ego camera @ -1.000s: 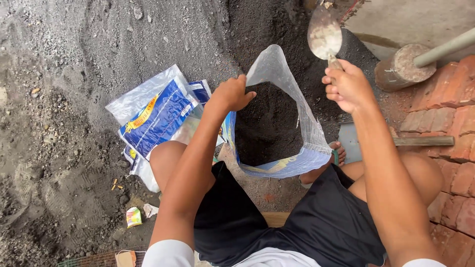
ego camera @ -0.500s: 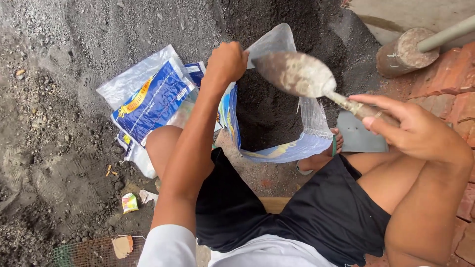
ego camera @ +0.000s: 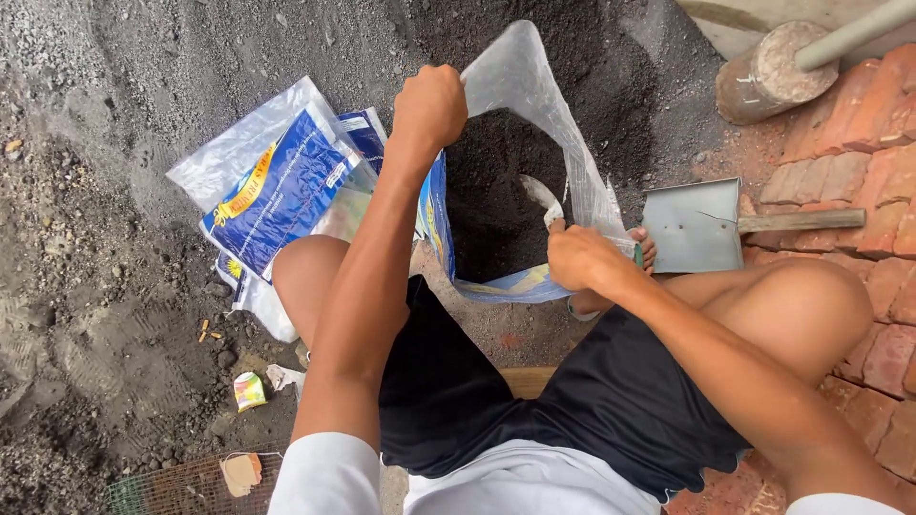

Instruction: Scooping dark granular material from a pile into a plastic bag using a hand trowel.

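A clear plastic bag (ego camera: 520, 81) with blue print stands open between my knees, partly filled with dark soil (ego camera: 487, 195). My left hand (ego camera: 431, 103) is closed on the bag's left rim and holds it up. My right hand (ego camera: 579, 257) grips the handle of a trowel (ego camera: 541, 197) at the bag's near right edge. The trowel's blade is down inside the bag, pushed into the soil and partly hidden by it.
Several flat blue-and-clear bags (ego camera: 277, 181) lie on the dirt to the left. A metal dustpan (ego camera: 694, 226) with a wooden handle rests on the right by red bricks (ego camera: 859, 124). A mallet-like tool (ego camera: 763, 72) stands at top right. Dark soil heap (ego camera: 572, 38) behind the bag.
My right hand swung the trowel from the soil heap over the bag and then down into it. The left hand stayed on the bag's rim.
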